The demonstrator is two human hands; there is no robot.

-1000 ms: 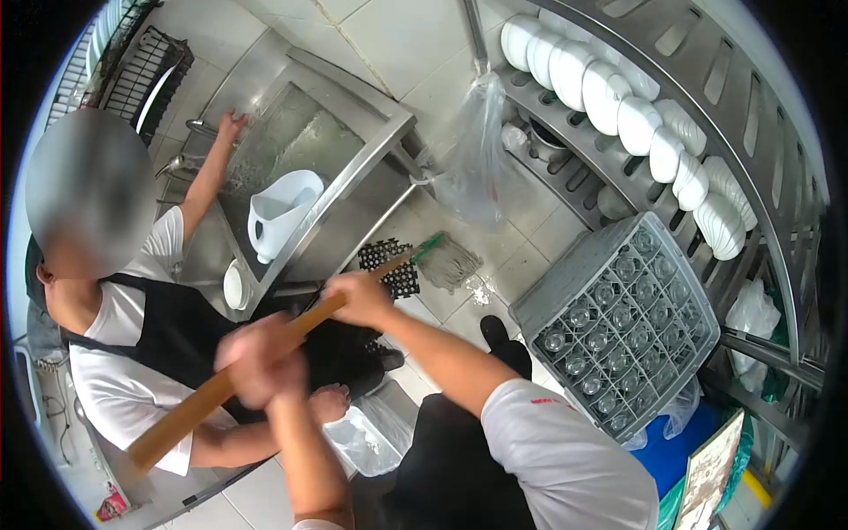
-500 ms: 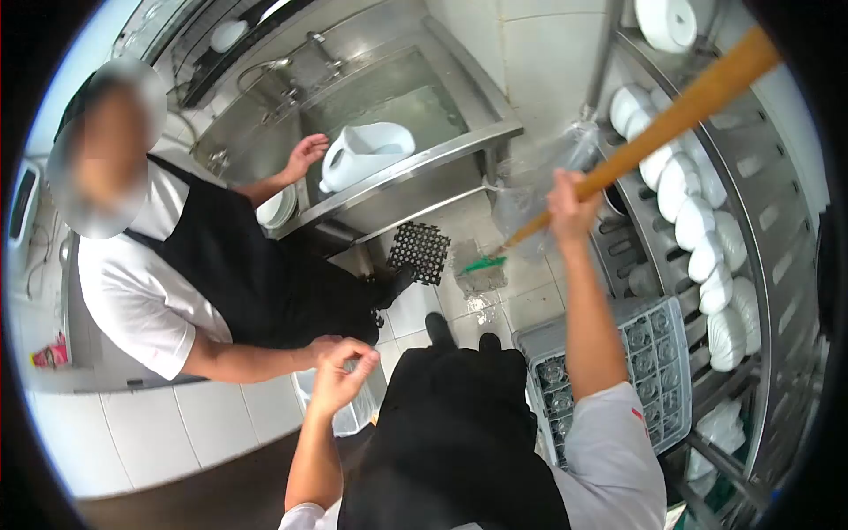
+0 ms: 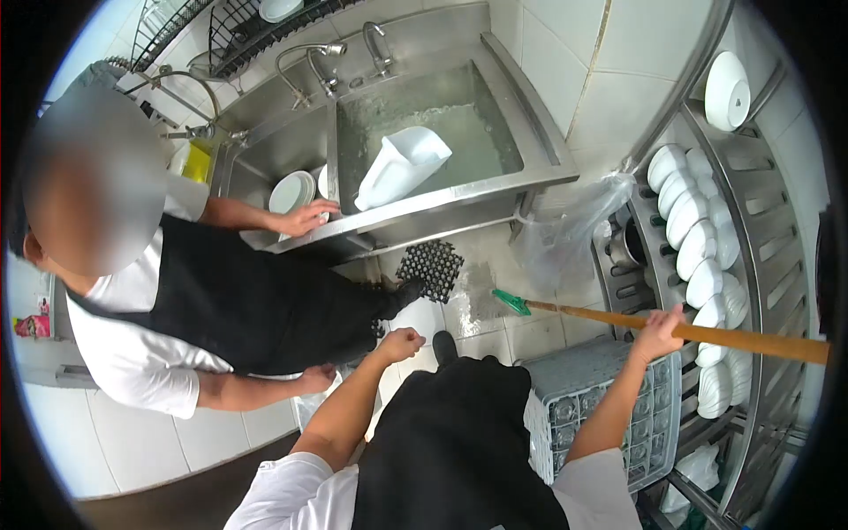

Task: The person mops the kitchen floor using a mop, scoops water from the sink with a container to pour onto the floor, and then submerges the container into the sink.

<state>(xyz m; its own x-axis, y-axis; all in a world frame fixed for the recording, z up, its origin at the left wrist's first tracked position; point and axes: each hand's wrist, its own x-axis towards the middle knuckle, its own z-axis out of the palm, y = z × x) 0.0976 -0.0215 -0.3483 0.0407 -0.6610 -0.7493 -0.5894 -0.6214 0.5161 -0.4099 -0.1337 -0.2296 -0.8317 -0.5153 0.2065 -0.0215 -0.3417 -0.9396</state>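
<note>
My right hand (image 3: 659,336) is wrapped round the long wooden handle of a broom (image 3: 609,320). The handle runs almost level from the right edge down to a small green head (image 3: 511,302) on the wet tiles. Whether that head has bristles is too small to make out. In front of my apron, my left hand (image 3: 402,344) is curled into a loose fist, with nothing showing in it. A black perforated rubber mat (image 3: 430,269) lies on the floor beyond it, left of the green head.
At my left stands a co-worker (image 3: 247,300) in a black apron, one hand on the sink rim (image 3: 424,201). A white jug (image 3: 405,166) leans in the water-filled basin. A glass rack (image 3: 609,415) and metal shelving (image 3: 751,203) with white bowls (image 3: 689,212) flank my right.
The broom's handle has swung down from a steep slant to nearly level, its head shifting slightly. My left hand moved forward and right, closing. The co-worker's hand came down onto the sink rim.
</note>
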